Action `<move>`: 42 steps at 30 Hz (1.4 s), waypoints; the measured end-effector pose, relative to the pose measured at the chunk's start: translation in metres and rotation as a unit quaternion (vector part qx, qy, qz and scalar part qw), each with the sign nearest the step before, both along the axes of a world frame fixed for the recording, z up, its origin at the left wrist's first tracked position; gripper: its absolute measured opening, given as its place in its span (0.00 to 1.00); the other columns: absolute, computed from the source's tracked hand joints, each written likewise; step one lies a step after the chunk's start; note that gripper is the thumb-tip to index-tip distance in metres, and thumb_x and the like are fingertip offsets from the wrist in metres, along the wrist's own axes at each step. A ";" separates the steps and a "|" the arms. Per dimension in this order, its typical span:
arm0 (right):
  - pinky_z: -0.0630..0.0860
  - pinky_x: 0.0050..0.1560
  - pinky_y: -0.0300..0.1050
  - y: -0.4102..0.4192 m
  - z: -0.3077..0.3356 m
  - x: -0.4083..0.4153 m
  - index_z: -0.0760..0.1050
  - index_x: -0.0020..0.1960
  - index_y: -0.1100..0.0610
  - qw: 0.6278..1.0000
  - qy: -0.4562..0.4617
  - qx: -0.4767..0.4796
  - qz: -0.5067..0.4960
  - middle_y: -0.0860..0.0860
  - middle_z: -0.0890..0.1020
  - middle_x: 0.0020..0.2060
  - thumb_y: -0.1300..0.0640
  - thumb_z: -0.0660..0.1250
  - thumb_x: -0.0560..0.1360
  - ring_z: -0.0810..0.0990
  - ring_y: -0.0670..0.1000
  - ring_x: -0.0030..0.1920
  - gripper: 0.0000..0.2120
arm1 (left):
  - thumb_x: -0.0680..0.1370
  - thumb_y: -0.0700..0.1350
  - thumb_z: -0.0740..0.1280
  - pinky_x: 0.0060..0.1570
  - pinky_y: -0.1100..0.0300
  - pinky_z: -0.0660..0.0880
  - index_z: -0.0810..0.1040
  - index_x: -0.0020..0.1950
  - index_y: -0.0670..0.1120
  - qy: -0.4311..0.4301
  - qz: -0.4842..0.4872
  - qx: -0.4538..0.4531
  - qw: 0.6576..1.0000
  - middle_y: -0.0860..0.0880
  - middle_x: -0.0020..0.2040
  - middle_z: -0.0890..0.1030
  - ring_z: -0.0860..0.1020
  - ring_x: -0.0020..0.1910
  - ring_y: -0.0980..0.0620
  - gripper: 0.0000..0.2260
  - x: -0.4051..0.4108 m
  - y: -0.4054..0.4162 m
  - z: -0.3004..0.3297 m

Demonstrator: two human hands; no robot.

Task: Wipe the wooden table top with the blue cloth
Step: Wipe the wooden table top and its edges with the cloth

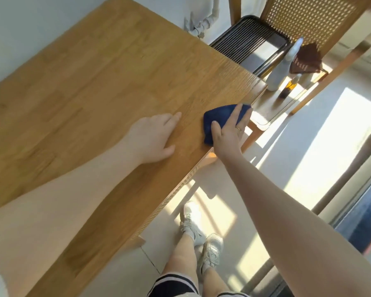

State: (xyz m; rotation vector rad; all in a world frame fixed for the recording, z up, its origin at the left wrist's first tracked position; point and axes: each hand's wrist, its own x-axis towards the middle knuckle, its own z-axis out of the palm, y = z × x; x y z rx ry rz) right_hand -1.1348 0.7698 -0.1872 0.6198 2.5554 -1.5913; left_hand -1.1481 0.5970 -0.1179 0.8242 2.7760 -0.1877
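Observation:
The wooden table top [99, 82] fills the left and middle of the view, tilted by the camera angle. A dark blue cloth [217, 118] lies folded near the table's right corner, close to the near edge. My right hand [230, 130] presses flat on the cloth, fingers spread over it, a ring on one finger. My left hand [153, 139] rests palm down on the bare wood just left of the cloth, fingers together and holding nothing.
Past the table's right end stands a low surface with a pale spray bottle [282, 67] and a small amber bottle [288, 87]. A cane-backed wooden chair [308, 18] with a brown cloth [306, 60] and a black slatted seat [248, 41] stand behind. My feet in white shoes [199, 230] are on the pale floor.

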 end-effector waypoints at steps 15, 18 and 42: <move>0.56 0.72 0.54 0.057 0.008 -0.076 0.38 0.75 0.55 0.993 -0.058 0.090 -0.055 0.55 0.36 0.75 0.54 0.55 0.79 0.48 0.59 0.74 0.33 | 0.72 0.61 0.67 0.72 0.49 0.58 0.49 0.77 0.49 -0.061 -0.055 -0.016 0.996 0.48 0.78 0.48 0.52 0.76 0.47 0.42 -0.130 0.080 -0.001; 0.57 0.72 0.53 0.058 0.007 -0.067 0.38 0.76 0.54 0.993 -0.046 0.103 -0.035 0.54 0.36 0.75 0.53 0.56 0.79 0.48 0.58 0.75 0.34 | 0.69 0.64 0.69 0.71 0.49 0.59 0.46 0.78 0.49 -0.071 -0.053 -0.035 0.995 0.47 0.78 0.45 0.50 0.76 0.47 0.47 -0.147 0.086 -0.007; 0.73 0.49 0.54 0.098 0.019 -0.135 0.67 0.57 0.55 0.944 -0.042 0.268 0.188 0.54 0.75 0.53 0.52 0.56 0.71 0.74 0.56 0.49 0.15 | 0.66 0.63 0.71 0.73 0.54 0.50 0.43 0.77 0.49 -0.120 -0.023 -0.071 0.990 0.47 0.78 0.42 0.45 0.77 0.48 0.51 -0.157 0.098 -0.005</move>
